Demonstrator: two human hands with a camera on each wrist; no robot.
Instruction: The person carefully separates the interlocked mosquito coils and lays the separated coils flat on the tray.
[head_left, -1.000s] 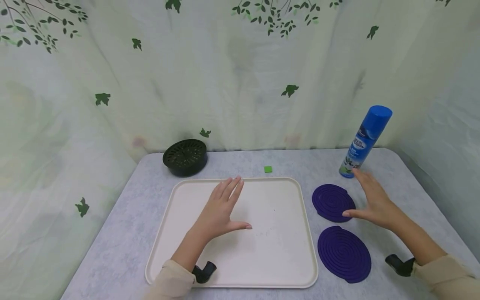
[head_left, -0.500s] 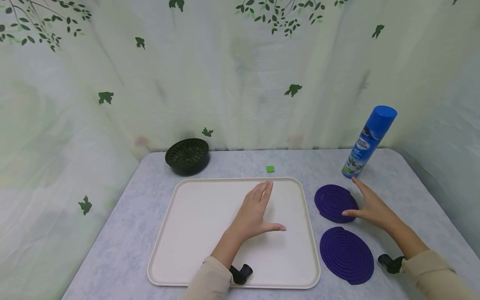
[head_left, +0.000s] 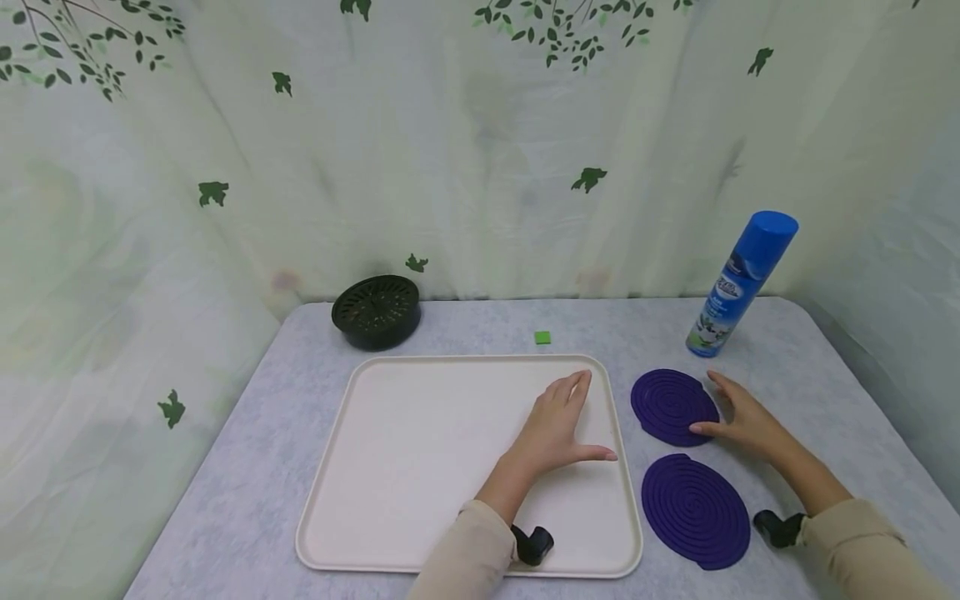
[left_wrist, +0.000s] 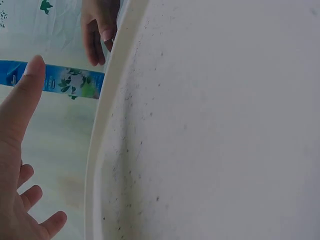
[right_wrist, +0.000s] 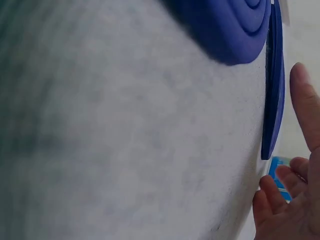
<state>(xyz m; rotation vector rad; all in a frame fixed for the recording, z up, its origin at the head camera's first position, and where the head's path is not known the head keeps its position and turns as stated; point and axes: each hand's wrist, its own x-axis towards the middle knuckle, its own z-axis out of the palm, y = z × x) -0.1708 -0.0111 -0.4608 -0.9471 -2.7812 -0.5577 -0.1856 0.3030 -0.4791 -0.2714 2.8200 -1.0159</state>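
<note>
Two purple spiral-ridged round mats lie right of the tray, the far mat [head_left: 667, 407] behind the near mat [head_left: 694, 512]. My right hand [head_left: 746, 421] is at the right edge of the far mat, thumb over its rim, fingers spread around that side and holding nothing. My left hand [head_left: 555, 429] hovers over the right part of the white tray [head_left: 420, 467], fingers straight and thumb pointing toward the mats. In the right wrist view, the far mat [right_wrist: 274, 100] shows edge-on beside the right thumb. The left wrist view shows the left hand [left_wrist: 20, 150] with nothing in it.
A blue spray can [head_left: 738, 287] stands at the table's back right, behind the far mat. At the back left sits a dark round slotted container [head_left: 377, 312]. A small green square [head_left: 542, 337] lies behind the tray. A leaf-printed curtain [head_left: 450, 167] hangs behind the table.
My left hand has moved right across the tray, from its middle to its right side. The right hand has drawn slightly back from the spray can and lowered beside the far mat.
</note>
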